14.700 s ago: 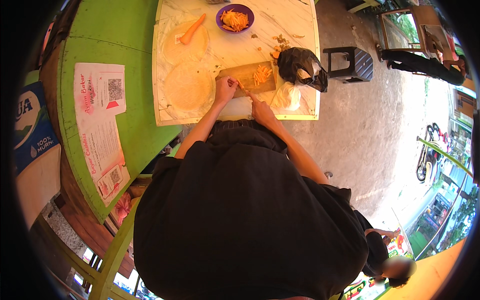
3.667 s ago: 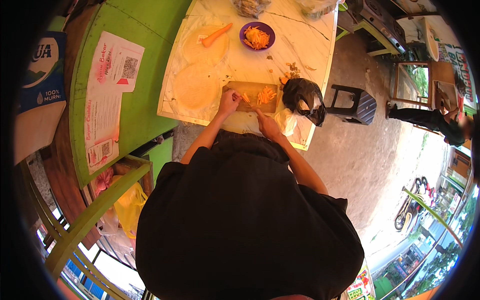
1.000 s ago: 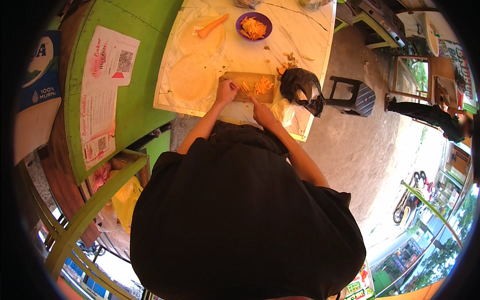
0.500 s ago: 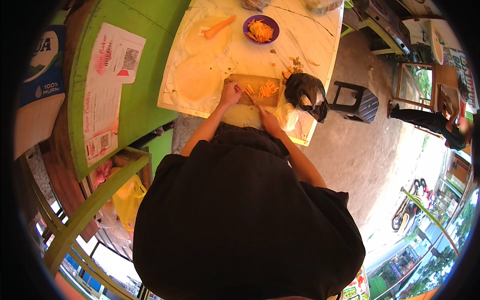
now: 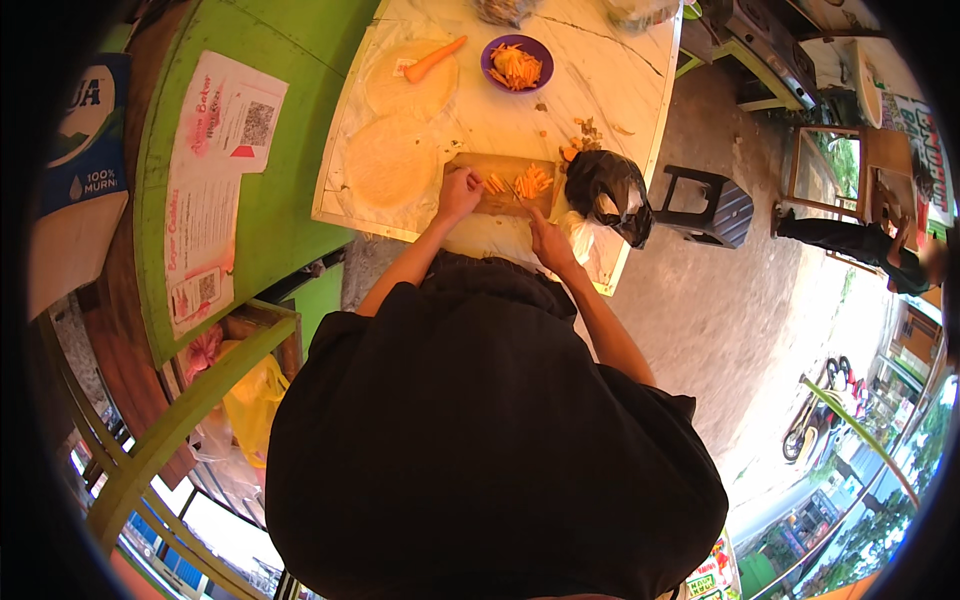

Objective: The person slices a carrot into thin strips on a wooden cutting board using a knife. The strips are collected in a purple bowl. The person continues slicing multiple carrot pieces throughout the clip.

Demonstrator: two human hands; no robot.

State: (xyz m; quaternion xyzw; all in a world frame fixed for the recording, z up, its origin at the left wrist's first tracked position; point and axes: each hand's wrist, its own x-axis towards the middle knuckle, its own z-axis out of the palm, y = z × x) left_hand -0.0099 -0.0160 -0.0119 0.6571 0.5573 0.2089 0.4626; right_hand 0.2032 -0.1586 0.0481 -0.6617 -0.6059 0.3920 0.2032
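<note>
A wooden cutting board [image 5: 505, 166] lies near the table's front edge. On its right part is a pile of cut carrot sticks [image 5: 534, 182], with a few more carrot pieces [image 5: 494, 184] to the left. My right hand [image 5: 547, 242] grips a knife [image 5: 519, 196], whose blade lies over the board between the two groups. At the board's left end, my left hand [image 5: 461, 190] is closed with fingers curled beside the smaller group; anything inside it is hidden. Farther back, a purple bowl [image 5: 547, 66] holds shredded carrot, and a whole carrot [image 5: 436, 60] rests left of it.
Two round pale mats [image 5: 392, 160] lie on the table's left. A black plastic bag [image 5: 606, 190] sits right of the board, with scraps [image 5: 582, 135] behind it and a whitish bag [image 5: 577, 234] in front. A dark plastic stool [image 5: 712, 206] stands right of the table. One person [image 5: 860, 245] is far right.
The knife has moved right, away from my left hand, to between the carrot groups. My right hand has shifted slightly right, and my left hand has drawn back a little from the pieces.
</note>
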